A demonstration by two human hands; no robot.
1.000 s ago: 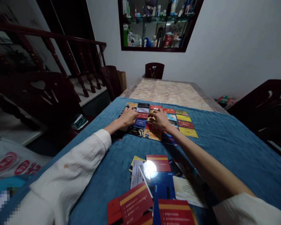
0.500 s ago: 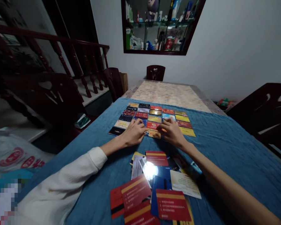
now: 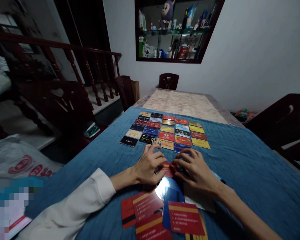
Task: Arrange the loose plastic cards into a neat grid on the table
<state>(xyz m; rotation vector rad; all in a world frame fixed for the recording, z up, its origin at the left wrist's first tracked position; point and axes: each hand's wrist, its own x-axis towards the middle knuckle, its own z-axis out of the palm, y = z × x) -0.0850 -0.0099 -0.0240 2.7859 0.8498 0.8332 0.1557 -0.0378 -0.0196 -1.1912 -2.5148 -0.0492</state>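
Observation:
My left hand (image 3: 151, 165) is over the near pile of cards, its fingers bent and apart at the left edge of a red card (image 3: 168, 169) with a gold stripe. Across from it, my right hand (image 3: 197, 170) reaches the same card's right edge, fingers spread. The card lies on the pile; neither hand visibly grips it, and whether the fingertips touch it I cannot tell. Nearer me lie a red card (image 3: 186, 218), a blue card (image 3: 173, 195) and several others, partly overlapping. Beyond my hands, several cards form columns, including an orange card (image 3: 165, 144) and a dark blue card (image 3: 182, 148).
A blue cloth (image 3: 240, 173) covers the near part of the table, with bare patterned tabletop (image 3: 180, 101) beyond. Dark wooden chairs (image 3: 168, 81) stand around it. A white plastic bag (image 3: 22, 160) is at the left, and a glass cabinet (image 3: 170, 31) is set in the wall.
Both hands have drawn back from the rows of laid-out cards to the red card on the near pile. The front cards of the rows are now uncovered. The view has tilted slightly upward.

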